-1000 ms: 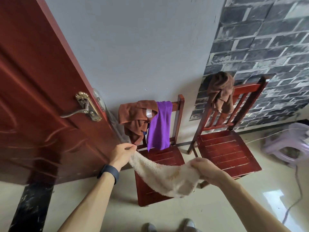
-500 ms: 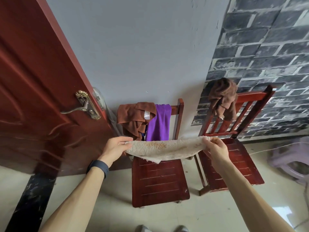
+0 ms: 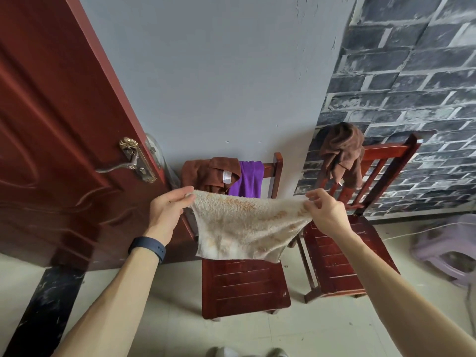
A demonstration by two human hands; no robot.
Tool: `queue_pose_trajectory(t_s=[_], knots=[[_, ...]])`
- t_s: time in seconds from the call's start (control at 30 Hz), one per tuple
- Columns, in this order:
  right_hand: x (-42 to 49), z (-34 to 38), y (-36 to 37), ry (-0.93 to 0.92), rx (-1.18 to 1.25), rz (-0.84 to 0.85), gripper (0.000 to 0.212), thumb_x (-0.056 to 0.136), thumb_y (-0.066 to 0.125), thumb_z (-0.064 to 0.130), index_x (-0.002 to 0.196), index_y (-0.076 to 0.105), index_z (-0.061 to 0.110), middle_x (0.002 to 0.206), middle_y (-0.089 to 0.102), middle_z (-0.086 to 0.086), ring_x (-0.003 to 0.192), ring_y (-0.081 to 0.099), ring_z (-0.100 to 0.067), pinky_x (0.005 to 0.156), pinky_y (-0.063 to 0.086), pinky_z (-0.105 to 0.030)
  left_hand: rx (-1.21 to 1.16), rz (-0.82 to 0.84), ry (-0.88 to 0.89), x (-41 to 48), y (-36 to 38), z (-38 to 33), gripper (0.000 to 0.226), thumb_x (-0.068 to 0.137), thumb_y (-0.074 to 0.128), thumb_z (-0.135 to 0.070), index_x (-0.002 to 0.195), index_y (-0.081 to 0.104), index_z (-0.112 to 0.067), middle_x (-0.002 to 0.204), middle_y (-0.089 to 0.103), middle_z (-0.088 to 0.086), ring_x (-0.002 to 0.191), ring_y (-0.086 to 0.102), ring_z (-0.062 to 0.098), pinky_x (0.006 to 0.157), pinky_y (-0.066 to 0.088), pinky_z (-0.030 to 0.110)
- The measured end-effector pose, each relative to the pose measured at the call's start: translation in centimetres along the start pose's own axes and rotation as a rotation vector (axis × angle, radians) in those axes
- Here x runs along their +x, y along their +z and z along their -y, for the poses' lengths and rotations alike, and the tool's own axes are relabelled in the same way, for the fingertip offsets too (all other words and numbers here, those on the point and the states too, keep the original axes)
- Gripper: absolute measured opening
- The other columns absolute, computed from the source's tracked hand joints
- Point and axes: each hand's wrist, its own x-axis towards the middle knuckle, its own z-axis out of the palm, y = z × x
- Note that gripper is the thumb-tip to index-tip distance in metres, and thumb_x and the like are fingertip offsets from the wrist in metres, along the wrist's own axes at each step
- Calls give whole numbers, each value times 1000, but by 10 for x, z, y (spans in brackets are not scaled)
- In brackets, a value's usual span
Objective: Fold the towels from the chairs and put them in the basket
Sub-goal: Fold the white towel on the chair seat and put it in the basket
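A cream towel [image 3: 244, 228] with rusty stains hangs spread between my two hands, above the seat of the left chair [image 3: 244, 287]. My left hand [image 3: 168, 208] pinches its upper left corner, and my right hand [image 3: 325, 215] pinches the upper right corner. Over the left chair's backrest hang a brown towel [image 3: 206, 172] and a purple towel [image 3: 248, 180]. Another brown towel [image 3: 341, 153] is bunched on the back post of the right chair [image 3: 334, 256]. No basket is in view.
A dark red door [image 3: 56, 140] with a brass handle [image 3: 134, 161] stands open at the left. A lilac plastic stool [image 3: 448, 251] sits at the right by the brick-pattern wall. Pale tiled floor lies in front of the chairs, with my shoes at the bottom edge.
The towel went from slack and bunched low to pulled out flat, and now it hangs open as a sheet. Both hands rose and moved apart.
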Motion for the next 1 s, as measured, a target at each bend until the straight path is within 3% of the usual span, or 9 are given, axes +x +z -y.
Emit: queue_pose_trajectory(t_s=[0.13,0.27,0.33,0.47,0.57,0.7,0.83,1.0], knots=[[1,11,6,62,121,-96,12,95,67,33,106,69,26,85,69,9,68,63,-7,56,48,-22,22,-59,-1,-2,-9,15,24,86,75,-14,109,76,-21,107,74,-7,104,65,5,88,48,23],[-1,11,19,144,363,-50,14,95,67,25,108,73,28,100,74,2,68,60,-6,58,44,-20,21,-71,-39,-2,-19,26,27,87,73,-12,113,75,-21,113,72,-6,107,64,6,88,49,25],[-7,9,24,126,381,-10,20,92,71,22,112,73,27,101,71,2,80,65,-11,68,50,-22,53,-39,-34,-4,-24,30,30,87,73,-10,114,74,-22,114,72,-6,108,64,6,87,49,23],[-24,-5,41,33,110,76,30,89,73,20,118,70,27,101,69,7,90,66,-13,79,49,-24,457,153,29,-9,-33,48,41,80,78,-8,108,73,-37,114,72,-6,111,64,14,91,49,24],[-41,-30,63,-1,-74,109,25,93,66,11,116,73,18,107,70,-2,98,65,-20,83,42,-21,864,258,61,-20,-37,77,43,79,76,-10,119,73,-26,119,70,-1,112,62,18,84,42,19],[-77,-65,90,-15,-197,168,23,94,62,7,112,74,15,101,71,-5,90,66,-26,77,40,-25,1040,309,25,-36,-44,135,32,85,64,-5,108,77,-24,112,74,-3,108,66,18,90,47,22],[-110,-95,107,41,-273,200,21,94,63,7,110,75,12,99,73,-9,89,67,-32,72,39,-30,1215,306,22,-50,-53,174,24,89,58,-19,104,74,-30,99,76,-1,93,68,27,73,53,33],[-124,-131,117,17,-334,212,10,95,64,9,95,73,5,84,71,-14,74,66,-36,64,44,-31,1392,339,93,-58,-56,194,20,91,57,-36,102,73,-30,96,75,-1,92,66,25,68,44,31]])
